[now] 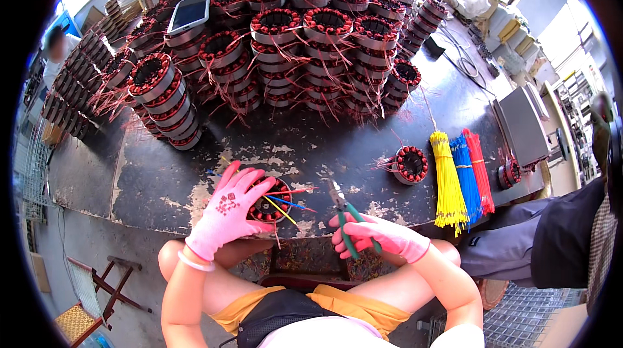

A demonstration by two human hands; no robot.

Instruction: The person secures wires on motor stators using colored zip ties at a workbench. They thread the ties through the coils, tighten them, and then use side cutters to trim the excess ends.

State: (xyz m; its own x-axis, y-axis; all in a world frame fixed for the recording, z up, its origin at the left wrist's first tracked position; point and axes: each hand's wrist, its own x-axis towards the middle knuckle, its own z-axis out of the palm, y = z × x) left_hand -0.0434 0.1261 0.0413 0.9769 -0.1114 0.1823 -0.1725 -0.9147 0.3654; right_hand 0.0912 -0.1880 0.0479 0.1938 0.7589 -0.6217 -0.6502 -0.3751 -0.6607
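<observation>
Head view. You are pressing your left hand [228, 210], in a pink glove, flat over a motor stator [269, 200] that is lying at the near edge of the worn black table [162, 179]. The fingers are spread open across its top and are not curled around it. Yellow, blue and red lead wires [289, 204] are sticking out from under your palm toward the right.

Your right hand [373, 234] is closed around the green handles of a pair of cutting pliers [344, 215]. The tips are pointing up and away, just beside the ends of the leads but not yet on them, and the jaws look nearly closed.

Judgement: keep the left palm bearing down so the stator is not turning while you are working the leads. Open the pliers before you are bringing them to a wire, and take one colour at a time.

Also in view: a single stator [411, 164] is lying further right, near bundles of yellow [446, 186], blue [464, 176] and red sleeving [480, 169]. Stacked stators [279, 49] are filling the far side of the table, with a phone [189, 12] resting on one stack.
</observation>
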